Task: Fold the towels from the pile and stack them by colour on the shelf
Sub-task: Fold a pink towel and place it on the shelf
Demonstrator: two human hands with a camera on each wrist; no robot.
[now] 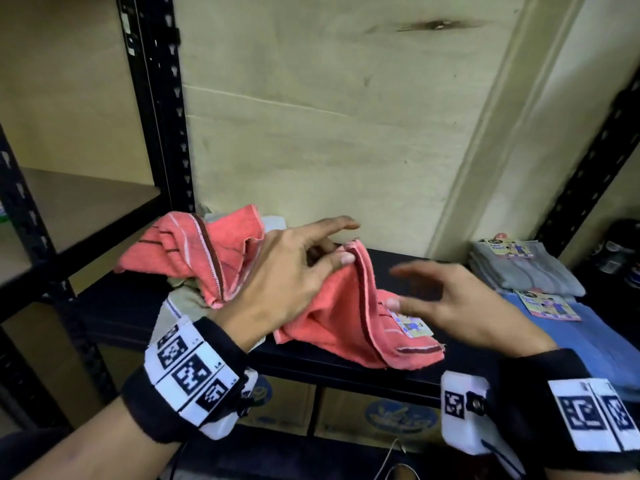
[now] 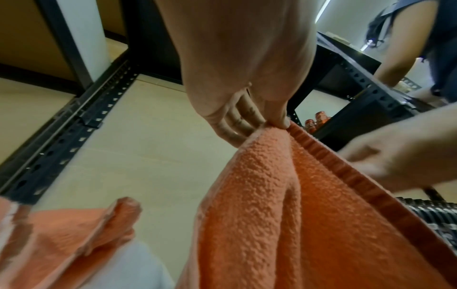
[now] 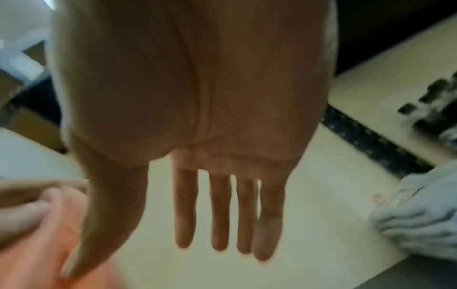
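on shelf (image 1: pixel 408 271): left hand (image 1: pixel 277 285) pinches coral towel (image 1: pixel 346 317) (label unreadable); right hand (image 1: pixel 460 306) released.

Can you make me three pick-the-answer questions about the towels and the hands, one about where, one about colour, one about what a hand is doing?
1. Where do the folded grey towels lie?
A. On the right of the dark shelf
B. On the floor
C. On the bare shelf at the far left

2. What colour is the towel that the left hand holds?
A. Green
B. Coral pink with dark stripes
C. Yellow

3. How is the right hand?
A. Clenched round the blue towel
B. Tucked in a pocket
C. Open, fingers straight, holding nothing

Answers:
1 A: the grey pile sits at the right end, behind the blue towels.
2 B: the left wrist view shows thumb and fingers pinching the pink towel's hem.
3 C: the right wrist view shows spread fingers and nothing in them.
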